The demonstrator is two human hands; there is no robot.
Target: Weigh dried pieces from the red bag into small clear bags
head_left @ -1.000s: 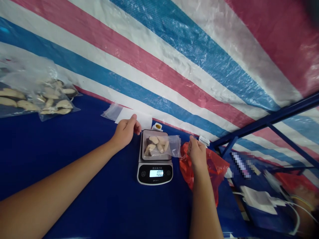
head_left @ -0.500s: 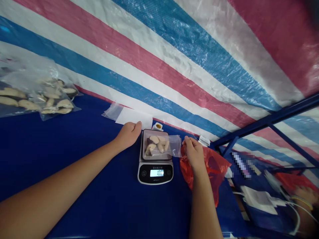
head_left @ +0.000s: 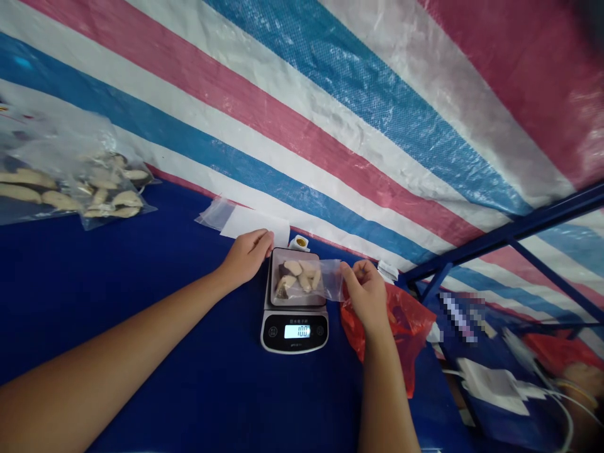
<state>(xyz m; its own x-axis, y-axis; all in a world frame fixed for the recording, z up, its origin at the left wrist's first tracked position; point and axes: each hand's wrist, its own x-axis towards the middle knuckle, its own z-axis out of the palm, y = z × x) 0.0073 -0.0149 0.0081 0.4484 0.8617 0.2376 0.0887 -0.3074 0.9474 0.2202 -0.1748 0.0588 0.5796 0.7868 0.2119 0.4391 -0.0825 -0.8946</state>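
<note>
A kitchen scale (head_left: 294, 332) with a lit display reading 10.0 stands on the blue table. On its square pan lies a clear plastic bag (head_left: 331, 280) with several pale, dark-edged slices (head_left: 306, 277) inside. My right hand (head_left: 369, 292) is closed at the bag's right end, its thumb at the bag's edge; the other fingers are curled partly out of sight. My left hand (head_left: 249, 255) is at the pan's upper left corner, fingers drawn together; what they pinch, if anything, is hidden. Behind this hand lies a white sheet (head_left: 255, 223).
A red plastic bag (head_left: 406, 327) lies beyond my right hand. Filled clear bags (head_left: 113, 189) sit at the far left. A small white container (head_left: 299, 243) stands behind the scale. Blue metal bars (head_left: 472, 242) cross the right side, where another person's hand (head_left: 582, 380) shows.
My right hand has shifted slightly left, its thumb now at the clear bag's edge. My left hand has come a little closer to the pan's corner. The display still reads 10.0.
</note>
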